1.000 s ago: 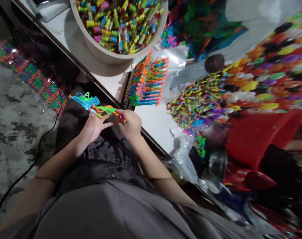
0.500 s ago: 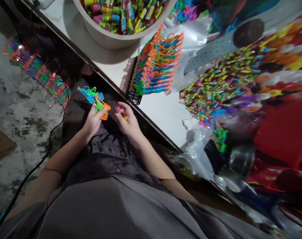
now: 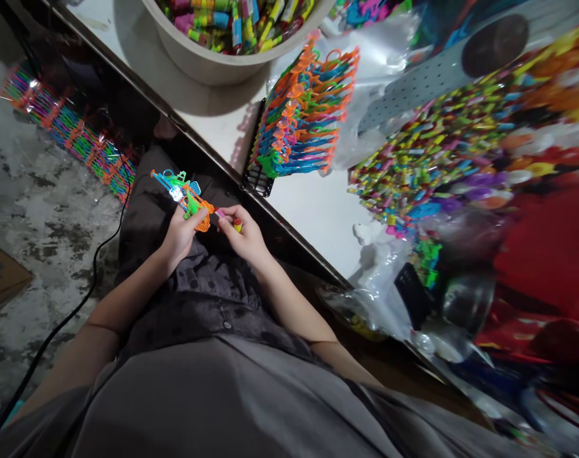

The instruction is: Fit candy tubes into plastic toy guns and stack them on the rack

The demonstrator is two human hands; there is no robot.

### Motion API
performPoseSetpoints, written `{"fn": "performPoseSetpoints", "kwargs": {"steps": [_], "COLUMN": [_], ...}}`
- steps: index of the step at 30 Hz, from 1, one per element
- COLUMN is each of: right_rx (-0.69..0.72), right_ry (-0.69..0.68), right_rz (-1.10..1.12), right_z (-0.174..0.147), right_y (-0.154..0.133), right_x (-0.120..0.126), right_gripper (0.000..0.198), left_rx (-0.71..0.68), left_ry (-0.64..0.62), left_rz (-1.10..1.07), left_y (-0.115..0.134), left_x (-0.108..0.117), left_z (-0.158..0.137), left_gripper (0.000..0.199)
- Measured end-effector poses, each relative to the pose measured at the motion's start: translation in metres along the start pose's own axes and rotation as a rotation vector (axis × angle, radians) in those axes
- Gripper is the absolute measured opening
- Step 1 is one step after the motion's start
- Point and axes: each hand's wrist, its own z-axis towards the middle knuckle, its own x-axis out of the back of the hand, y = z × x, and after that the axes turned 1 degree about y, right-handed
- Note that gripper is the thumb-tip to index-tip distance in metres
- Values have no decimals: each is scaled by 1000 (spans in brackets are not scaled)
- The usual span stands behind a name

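Above my lap, my left hand [image 3: 177, 236] is closed around several flat plastic toy pieces [image 3: 192, 202] in blue, green and orange, which look like small bicycles. My right hand [image 3: 246, 236] pinches a small pink tube [image 3: 220, 214] between thumb and fingertips, its end at the orange piece; whether it is fitted on, I cannot tell. A second tube, yellow and red [image 3: 238, 224], is tucked in the same hand's fingers. On the table edge, a black rack [image 3: 258, 178] holds rows of similar orange, blue and green pieces [image 3: 308, 114].
A round tub [image 3: 222, 69] full of small coloured tubes stands on the white table [image 3: 308, 219]. To the right spreads a heap of tubes [image 3: 427, 146] beside a perforated grey strip [image 3: 413, 89]. Bagged coloured pieces [image 3: 70, 127] lie at left near a black cable [image 3: 96, 254].
My right hand has moved left, bringing the pink tube up to the orange piece in my left hand. The left hand has hardly moved. The view has shifted slightly.
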Motion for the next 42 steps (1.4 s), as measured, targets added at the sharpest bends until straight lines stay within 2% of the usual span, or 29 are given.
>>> {"fn": "performPoseSetpoints", "kwargs": {"steps": [4,9,14,17,20,26,35,39,42], "right_rx": [27,32,-85,-123,-92,-26,-202,-209,-200], "right_ry": [-17,-74,-191,-115,-14,-36,-127,-103,-130], "right_rz": [-182,-224,-28,15,17,185,417,462,436], "right_z": [-2,-6,-4,1,8,17,22,20,17], "right_y": [-5,-10,-16,-23,-30,-38,-39,-43,-48], "right_x": [4,1,5,14,21,14,-7,-8,-7], "right_gripper": [31,27,37,39,39,47,56,45,45], "left_rx": [-30,-29,2,22,58,107,144,153,192], "left_ry": [9,-2,-80,-150,-244,-477,-569,-608,-680], "left_rz": [15,60,143,161,167,175,299,411,483], "left_y": [-3,-2,9,16,23,34,38,39,41], "left_x": [0,3,5,3,0,1,8,6,3], "left_z": [2,4,6,6,4,-3,-7,-8,-10], "left_gripper": [38,40,41,45,50,48,42,38,32]}}
